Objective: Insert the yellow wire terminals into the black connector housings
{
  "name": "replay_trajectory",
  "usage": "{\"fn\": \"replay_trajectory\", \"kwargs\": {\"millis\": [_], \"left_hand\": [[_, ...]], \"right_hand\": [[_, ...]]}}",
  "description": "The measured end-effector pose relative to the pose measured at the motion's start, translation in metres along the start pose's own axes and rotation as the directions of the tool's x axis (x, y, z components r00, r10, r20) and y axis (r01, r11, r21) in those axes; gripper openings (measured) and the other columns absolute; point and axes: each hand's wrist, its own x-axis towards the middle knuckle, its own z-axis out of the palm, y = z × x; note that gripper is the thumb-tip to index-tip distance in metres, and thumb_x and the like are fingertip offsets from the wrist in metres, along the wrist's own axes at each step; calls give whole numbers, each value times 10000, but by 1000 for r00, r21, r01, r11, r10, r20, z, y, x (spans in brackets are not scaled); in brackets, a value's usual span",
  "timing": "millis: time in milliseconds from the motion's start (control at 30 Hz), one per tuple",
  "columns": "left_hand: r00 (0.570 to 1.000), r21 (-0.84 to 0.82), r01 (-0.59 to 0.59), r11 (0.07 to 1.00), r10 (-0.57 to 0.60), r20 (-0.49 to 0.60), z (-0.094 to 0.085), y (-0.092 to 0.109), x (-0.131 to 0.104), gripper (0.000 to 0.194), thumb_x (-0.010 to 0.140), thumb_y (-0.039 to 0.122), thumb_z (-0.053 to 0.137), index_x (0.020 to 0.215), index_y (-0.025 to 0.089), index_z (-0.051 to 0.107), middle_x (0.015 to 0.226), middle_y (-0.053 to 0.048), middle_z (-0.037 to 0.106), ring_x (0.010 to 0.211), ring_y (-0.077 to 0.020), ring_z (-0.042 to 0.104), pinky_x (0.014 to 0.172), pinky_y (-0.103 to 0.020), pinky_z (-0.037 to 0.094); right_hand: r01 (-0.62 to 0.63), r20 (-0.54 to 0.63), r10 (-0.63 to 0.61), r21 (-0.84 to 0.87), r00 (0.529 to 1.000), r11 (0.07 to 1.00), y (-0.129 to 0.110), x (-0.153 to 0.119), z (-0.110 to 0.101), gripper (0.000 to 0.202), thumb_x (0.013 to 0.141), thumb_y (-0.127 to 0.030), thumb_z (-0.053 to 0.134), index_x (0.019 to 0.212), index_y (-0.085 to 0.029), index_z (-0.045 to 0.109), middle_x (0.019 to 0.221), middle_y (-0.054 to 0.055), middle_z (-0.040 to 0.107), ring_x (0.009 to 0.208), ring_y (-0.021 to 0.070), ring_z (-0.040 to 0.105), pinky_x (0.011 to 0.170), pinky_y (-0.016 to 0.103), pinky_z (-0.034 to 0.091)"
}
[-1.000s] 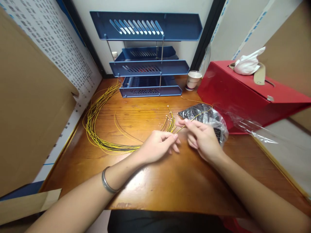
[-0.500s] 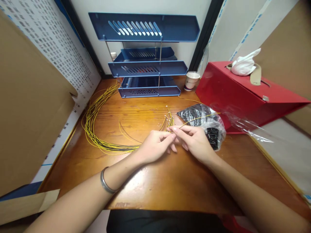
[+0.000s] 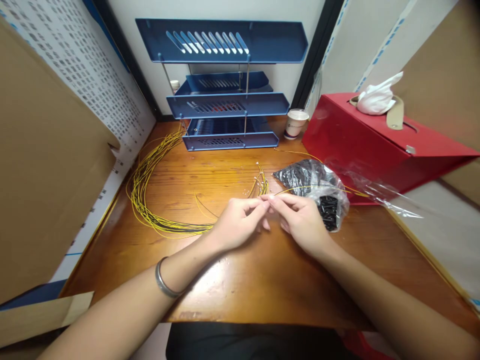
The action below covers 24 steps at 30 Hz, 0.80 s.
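My left hand (image 3: 240, 220) and my right hand (image 3: 298, 215) meet over the wooden table, thumbs and forefingers pinched together at the tips. Both pinch a thin yellow wire (image 3: 311, 186), which runs out from my right fingers over the bag and off to the right. The point where the fingertips meet hides whatever detail lies there. Just behind them lies a small bunch of yellow wires with pale ends (image 3: 263, 182). A large loose coil of yellow and black wire (image 3: 138, 185) curves from the left round to beneath my left hand.
A clear plastic bag of small black pieces (image 3: 328, 212) lies beside my right hand. Behind stand a blue tiered tray rack (image 3: 225, 142), a paper cup (image 3: 296, 124) and a red box (image 3: 348, 145) with tissue on top. Cardboard (image 3: 48, 150) borders the left.
The wire now reaches farther right past my right hand, and its loose left end has shifted right, closer to my left hand. My hands have barely moved and stay pinched.
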Motion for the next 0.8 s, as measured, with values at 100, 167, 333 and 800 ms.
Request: {"fn": "replay_trajectory", "kwargs": {"millis": [100, 167, 333, 800], "left_hand": [[1000, -10, 15, 1000, -15, -14, 1, -1, 0, 371, 1001, 393, 515, 837, 134, 724, 658, -25, 711, 575, -107, 596, 649, -220, 473], [999, 9, 5, 1000, -5, -34, 1, -3, 0, 359, 999, 402, 521, 878, 136, 731, 668, -26, 720, 583, -113, 601, 645, -223, 470], [998, 78, -50, 996, 53, -31, 0, -2, -1, 366, 1008, 371, 508, 818, 141, 720, 664, -19, 713, 591, -108, 598, 657, -219, 459], [995, 84, -98, 992, 101, -26, -1, 3, -1, 328, 999, 345, 528, 818, 146, 715, 656, -5, 703, 601, -107, 599, 676, -220, 462]], "right_hand": [[65, -189, -42, 115, 981, 991, -1, 5, -6, 300, 848, -480, 748, 929, -194, 790, 532, -39, 545, 385, 45, 252, 367, 228, 169], [139, -319, -72, 191, 945, 972, -3, 8, -9, 261, 840, -453, 761, 904, -199, 767, 701, -1, 665, 391, 26, 247, 362, 225, 172], [63, -194, -23, 206, 981, 977, -1, 4, -3, 364, 788, -441, 813, 1032, -183, 732, 818, -1, 667, 405, 10, 311, 362, 211, 201], [139, -254, -78, 231, 964, 963, 0, 5, -3, 336, 711, -444, 874, 774, -155, 714, 564, -56, 533, 389, 16, 328, 354, 181, 198]]}}
